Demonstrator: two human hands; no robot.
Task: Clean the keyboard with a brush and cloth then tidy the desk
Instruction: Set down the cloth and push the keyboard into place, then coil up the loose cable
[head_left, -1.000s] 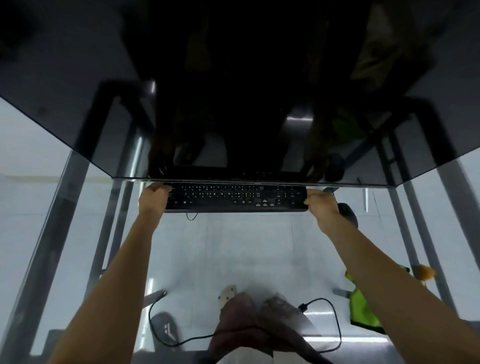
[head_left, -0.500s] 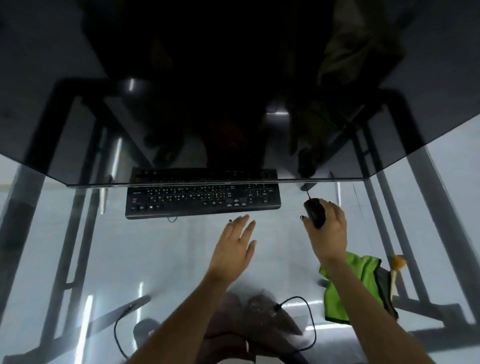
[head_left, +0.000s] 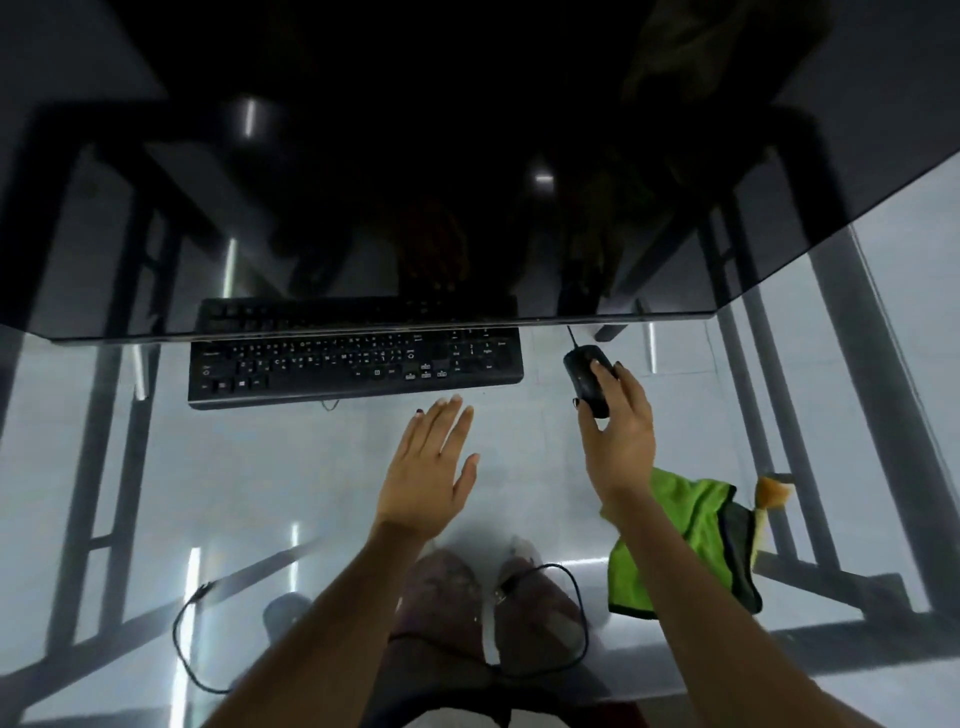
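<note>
Keyboard (head_left: 356, 361): black, lying flat on the glass desk (head_left: 156, 467) at the foot of the dark monitor (head_left: 415, 182), its far edge just under the screen's lower rim; a sensible home position, so the tidying looks close to done.
Right hand (head_left: 615, 436): closed around the black mouse (head_left: 588, 378), fingers curled over its top and thumb on its side; judged to be squaring it up just to the right of the keyboard.
Left hand (head_left: 428, 467): open and empty, fingers spread, palm down near the desk in front of the keyboard; whether it touches the glass I cannot tell.
Cloth (head_left: 691, 540): green, crumpled at the right near edge of the desk, partly under the right forearm, probably parked within reach.
Brush (head_left: 769, 506): pale handle and tan bristles, just beside the cloth on its right.
Surface: transparent glass top on a dark metal frame, with glare streaks.
Room: pale tiled floor visible through the glass, a loose black cable (head_left: 571, 613) below, and the person's feet.
</note>
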